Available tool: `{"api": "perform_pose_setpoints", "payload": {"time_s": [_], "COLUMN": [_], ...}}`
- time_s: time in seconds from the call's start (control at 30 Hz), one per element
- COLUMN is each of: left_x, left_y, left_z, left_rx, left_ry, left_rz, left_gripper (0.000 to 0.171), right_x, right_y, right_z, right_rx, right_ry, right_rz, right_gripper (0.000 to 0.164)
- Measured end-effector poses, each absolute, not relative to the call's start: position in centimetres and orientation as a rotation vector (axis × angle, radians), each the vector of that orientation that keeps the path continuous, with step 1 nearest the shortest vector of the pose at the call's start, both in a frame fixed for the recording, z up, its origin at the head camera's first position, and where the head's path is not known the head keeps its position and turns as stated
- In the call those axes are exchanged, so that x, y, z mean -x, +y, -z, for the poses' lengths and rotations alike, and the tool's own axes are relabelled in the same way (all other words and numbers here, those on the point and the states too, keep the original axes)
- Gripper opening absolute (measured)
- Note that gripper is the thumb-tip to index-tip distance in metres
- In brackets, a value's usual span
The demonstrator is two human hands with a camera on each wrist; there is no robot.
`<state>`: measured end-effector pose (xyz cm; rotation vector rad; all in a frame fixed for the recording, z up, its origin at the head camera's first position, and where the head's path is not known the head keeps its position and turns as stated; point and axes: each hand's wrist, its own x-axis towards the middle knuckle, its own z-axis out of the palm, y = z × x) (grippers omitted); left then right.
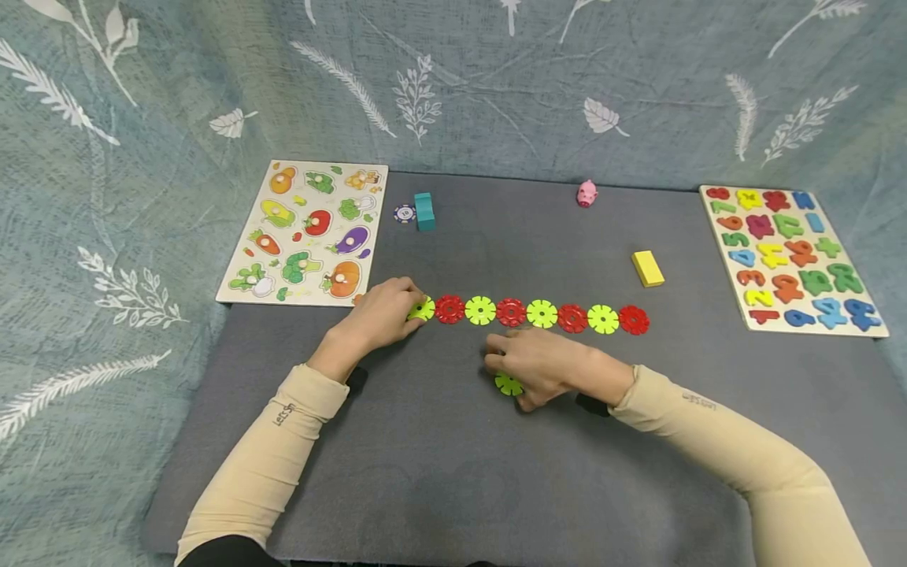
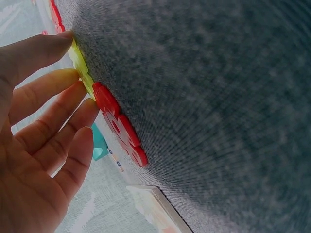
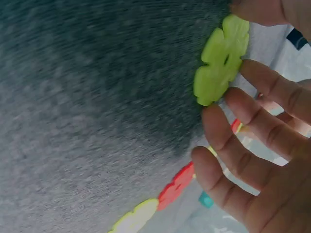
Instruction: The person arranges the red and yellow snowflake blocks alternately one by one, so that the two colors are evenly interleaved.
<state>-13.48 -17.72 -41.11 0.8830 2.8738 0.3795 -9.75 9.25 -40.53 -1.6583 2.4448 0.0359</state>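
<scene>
A row of flower-shaped interlocking discs, red alternating with yellow-green, lies across the grey table. My left hand (image 1: 379,316) is at the row's left end, thumb and fingertips holding the edges of a yellow-green interlocking disc (image 2: 81,63). Beside it lies a red interlocking disc (image 2: 119,127), which the hand hides in the head view. Below the middle of the row, my right hand (image 1: 544,362) pinches a separate yellow-green interlocking disc (image 3: 221,63) between thumb and fingers. The row's right end is a red interlocking disc (image 1: 634,320).
A vegetable puzzle board (image 1: 322,228) lies at the back left, a number puzzle board (image 1: 737,260) at the right. Behind the row are a teal block (image 1: 424,211), a poker chip (image 1: 405,213), a pink pig toy (image 1: 586,193) and a yellow block (image 1: 648,268). Patterned cloth hangs behind.
</scene>
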Motion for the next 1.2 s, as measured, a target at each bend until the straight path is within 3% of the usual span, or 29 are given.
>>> {"api": "perform_pose_setpoints", "payload": {"time_s": [0.43, 0.77, 1.2], "left_x": [13.5, 13.5, 13.6], "left_y": [-17.8, -17.8, -17.7], "left_z": [41.2, 41.1, 41.2], "left_rx": [-0.882, -0.892, -0.891], "left_ry": [2.874, 2.879, 2.877], "left_rz": [-0.379, -0.368, -0.363], "left_gripper": [0.028, 0.028, 0.028], "right_x": [8.9, 8.5, 8.9], "right_y": [9.2, 12.3, 19.8], "right_z": [41.0, 40.9, 39.6], "right_rx": [1.618, 1.635, 1.174], "right_ry": [2.443, 2.574, 2.767], "right_rz": [0.006, 0.183, 0.158], "right_gripper": [0.04, 0.039, 0.04]}}
